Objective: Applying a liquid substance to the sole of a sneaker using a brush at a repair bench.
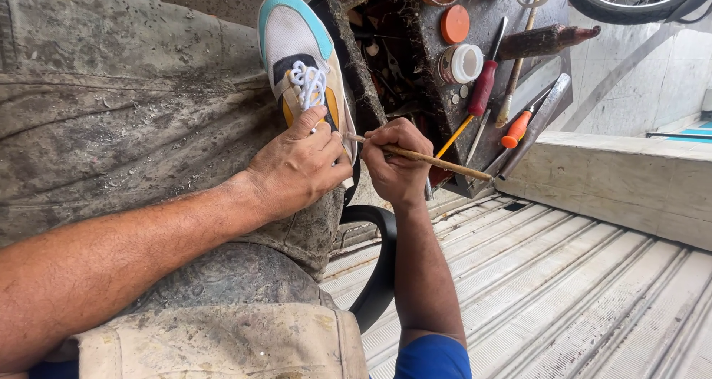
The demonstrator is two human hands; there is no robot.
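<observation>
Sneaker (304, 60) gripped by left hand (297, 167); right hand (397, 160) pinches stick (430, 158) beside cluttered toolbox (437, 90).

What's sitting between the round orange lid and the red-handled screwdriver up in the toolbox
In the head view, a small open jar with a white rim sits between the orange lid and the red-handled screwdriver, just below the lid and close beside the screwdriver's handle.

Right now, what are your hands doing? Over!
Left hand steadies the sneaker on the lap. Right hand grips a thin wooden stick, tip at the shoe's side. Nothing in the way.
</observation>
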